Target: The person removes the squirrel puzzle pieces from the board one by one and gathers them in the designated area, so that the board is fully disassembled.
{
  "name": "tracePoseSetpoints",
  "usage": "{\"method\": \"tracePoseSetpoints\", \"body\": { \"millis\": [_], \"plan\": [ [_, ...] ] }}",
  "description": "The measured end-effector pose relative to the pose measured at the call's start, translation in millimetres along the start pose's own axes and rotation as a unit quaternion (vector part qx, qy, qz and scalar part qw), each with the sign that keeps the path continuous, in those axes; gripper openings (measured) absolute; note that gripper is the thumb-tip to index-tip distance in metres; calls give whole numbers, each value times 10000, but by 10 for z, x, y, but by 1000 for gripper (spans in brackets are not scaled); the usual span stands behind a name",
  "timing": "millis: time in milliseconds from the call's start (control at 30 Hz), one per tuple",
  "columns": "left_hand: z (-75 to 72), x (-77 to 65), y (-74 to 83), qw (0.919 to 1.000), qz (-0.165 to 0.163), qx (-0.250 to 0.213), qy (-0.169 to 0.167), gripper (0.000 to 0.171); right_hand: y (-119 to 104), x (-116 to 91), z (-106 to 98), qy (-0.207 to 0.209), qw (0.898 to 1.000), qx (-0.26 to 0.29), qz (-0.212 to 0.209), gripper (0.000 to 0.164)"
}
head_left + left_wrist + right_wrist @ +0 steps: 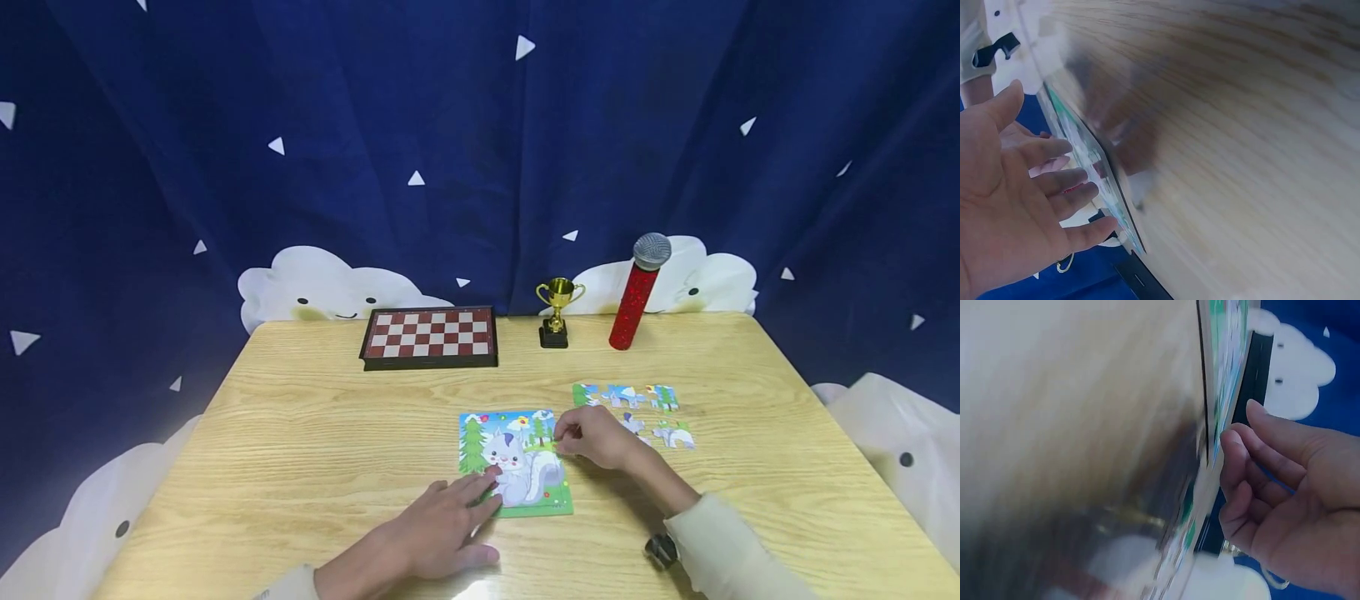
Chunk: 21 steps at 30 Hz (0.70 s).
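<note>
Puzzle [515, 462] lies flat near the front middle of the worktop [300, 433], and by the look of it most of the squirrel picture is joined, while about five loose pieces [633, 410] wait just to its right. Left hand [438, 533] rests with straight, slightly spread fingers [480, 483] on the lower left corner. Right hand [596, 437] sits at the upper right edge, its fingers curled as if pinching a piece there, though none clearly shows.

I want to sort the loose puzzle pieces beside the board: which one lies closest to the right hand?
The loose piece in the lower row, just right of the right hand, nearly touching its knuckles. The other loose pieces lie further off.
</note>
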<state>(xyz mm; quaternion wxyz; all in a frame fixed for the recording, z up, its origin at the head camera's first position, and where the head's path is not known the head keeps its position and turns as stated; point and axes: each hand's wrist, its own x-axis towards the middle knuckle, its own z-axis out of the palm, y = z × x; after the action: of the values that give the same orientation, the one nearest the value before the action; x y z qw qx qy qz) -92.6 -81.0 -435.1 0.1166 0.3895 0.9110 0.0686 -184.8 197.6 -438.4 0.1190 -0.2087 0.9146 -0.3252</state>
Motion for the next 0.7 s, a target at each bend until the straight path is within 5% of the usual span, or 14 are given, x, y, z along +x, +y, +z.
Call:
{"method": "tracePoseSetpoints", "body": {
  "millis": [267,700],
  "plan": [
    [20,17,38,9999,-22,100,-133,70,-163,-32,189,-235,9994,-149,-188,7],
    [82,3,46,9978,29,640,-194,72,-294,-102,303,-288,9988,-334,231,12]
  ]
}}
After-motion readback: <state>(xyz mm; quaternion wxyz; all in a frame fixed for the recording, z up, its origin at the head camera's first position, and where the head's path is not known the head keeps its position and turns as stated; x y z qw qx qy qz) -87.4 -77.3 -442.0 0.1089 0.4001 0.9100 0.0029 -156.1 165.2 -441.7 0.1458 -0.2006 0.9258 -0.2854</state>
